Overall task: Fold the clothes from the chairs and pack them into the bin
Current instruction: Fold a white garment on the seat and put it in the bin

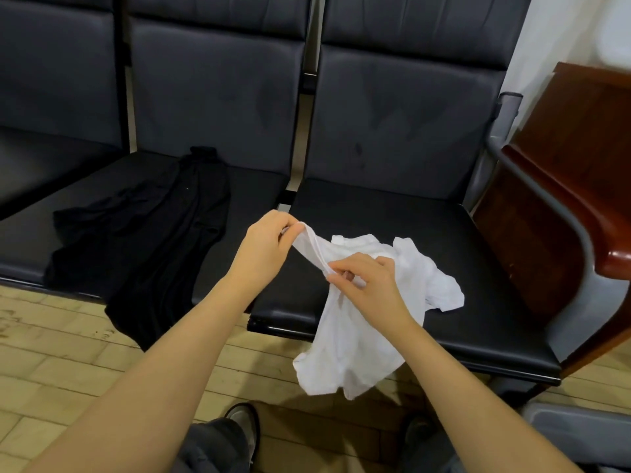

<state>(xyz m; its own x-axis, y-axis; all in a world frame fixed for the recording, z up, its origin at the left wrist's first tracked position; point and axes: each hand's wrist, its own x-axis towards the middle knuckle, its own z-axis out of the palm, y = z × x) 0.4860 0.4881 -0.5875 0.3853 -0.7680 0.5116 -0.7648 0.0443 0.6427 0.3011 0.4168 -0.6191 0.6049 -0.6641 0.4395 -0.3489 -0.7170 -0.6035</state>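
A crumpled white T-shirt [351, 336] lies on the right black chair seat [478, 285] and droops over its front edge toward the floor. My left hand [266, 247] pinches one edge of the shirt and holds it up. My right hand [372, 285] grips the same edge a little lower, over the shirt's middle. A long black garment [164, 240] lies spread on the middle chair seat, its lower end hanging down onto the floor. At the bottom right a grey corner [573, 435] shows, possibly the bin.
A row of black padded chairs [218, 97] runs across the view. A dark red wooden desk [580, 186] stands close on the right of the last chair. The floor [51, 353] has yellowish tiles. My shoes and trouser legs [225, 438] show at the bottom.
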